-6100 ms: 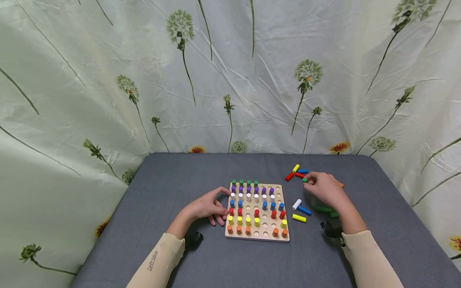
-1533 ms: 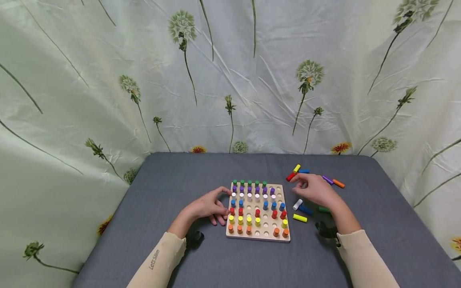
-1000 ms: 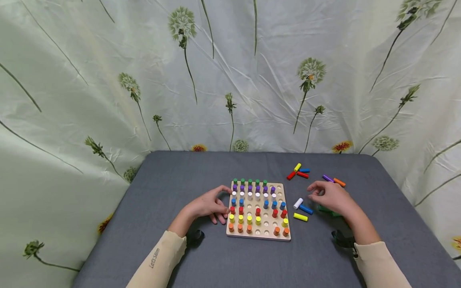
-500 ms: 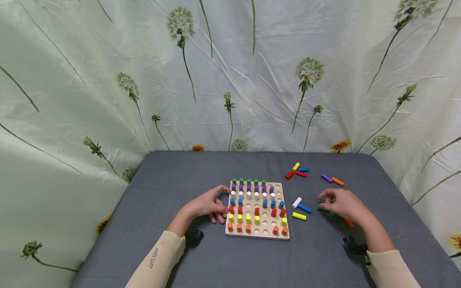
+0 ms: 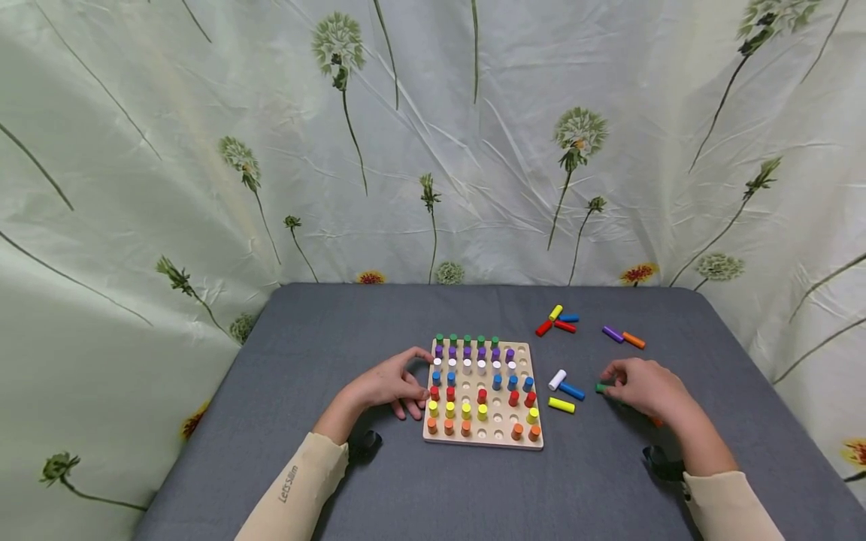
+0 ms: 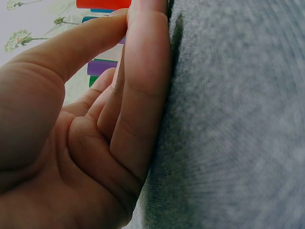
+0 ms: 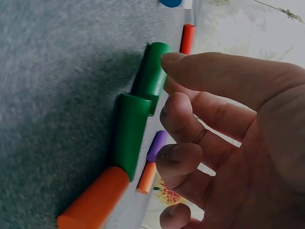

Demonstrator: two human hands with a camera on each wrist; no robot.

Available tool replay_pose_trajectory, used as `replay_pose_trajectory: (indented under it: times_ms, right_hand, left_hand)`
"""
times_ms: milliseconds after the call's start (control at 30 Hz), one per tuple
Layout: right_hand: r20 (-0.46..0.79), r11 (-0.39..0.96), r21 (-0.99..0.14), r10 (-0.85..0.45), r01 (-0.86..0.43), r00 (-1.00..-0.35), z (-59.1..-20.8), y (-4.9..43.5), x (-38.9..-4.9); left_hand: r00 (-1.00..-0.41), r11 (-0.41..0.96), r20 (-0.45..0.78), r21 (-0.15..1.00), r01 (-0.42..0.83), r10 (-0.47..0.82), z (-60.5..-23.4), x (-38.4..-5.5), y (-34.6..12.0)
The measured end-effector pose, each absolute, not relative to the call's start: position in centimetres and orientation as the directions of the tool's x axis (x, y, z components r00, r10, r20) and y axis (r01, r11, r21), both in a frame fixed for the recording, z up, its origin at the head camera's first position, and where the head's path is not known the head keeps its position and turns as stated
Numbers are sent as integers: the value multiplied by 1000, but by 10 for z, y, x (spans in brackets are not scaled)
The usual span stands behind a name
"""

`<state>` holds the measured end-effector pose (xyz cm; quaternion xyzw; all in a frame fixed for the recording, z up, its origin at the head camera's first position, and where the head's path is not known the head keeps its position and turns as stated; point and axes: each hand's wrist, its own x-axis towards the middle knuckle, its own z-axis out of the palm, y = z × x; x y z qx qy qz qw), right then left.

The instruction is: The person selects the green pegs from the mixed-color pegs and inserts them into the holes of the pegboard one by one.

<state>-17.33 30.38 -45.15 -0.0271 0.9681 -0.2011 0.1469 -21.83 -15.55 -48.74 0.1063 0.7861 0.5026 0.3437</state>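
Observation:
A wooden pegboard [image 5: 483, 443] bears rows of upright coloured pegs, with some bare holes at the middle and right. My left hand [image 5: 387, 386] rests at its left edge, index finger and thumb spread along the side. To the right of the board, my right hand [image 5: 648, 387] pinches a green peg [image 7: 153, 71] between thumb and index finger, low over the cloth. A second green peg [image 7: 131, 133] lies end to end beside it, with an orange peg [image 7: 95, 202] beyond; the hand mostly hides both in the head view.
Between board and right hand lie a white peg [image 5: 558, 380], a blue peg [image 5: 572, 391] and a yellow peg [image 5: 561, 406]. Farther back are a loose cluster including a red peg [image 5: 544, 327], plus a purple peg [image 5: 613, 333] and an orange peg [image 5: 634, 340]. A flowered curtain [image 5: 433, 150] hangs behind.
A fifth green peg stands in the board's back row. My right hand has moved away from the board to the right and pinched another green peg. My left hand has stayed put.

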Motion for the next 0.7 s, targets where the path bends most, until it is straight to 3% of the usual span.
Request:
replay_pose_trajectory:
  times_ms: [700]
  right_hand:
    - [-250,954,-300,-104,-25,-963,-453,294,-176]
  left_hand:
    - [-750,457,-413,873,-167,517,-490,-217,-157]
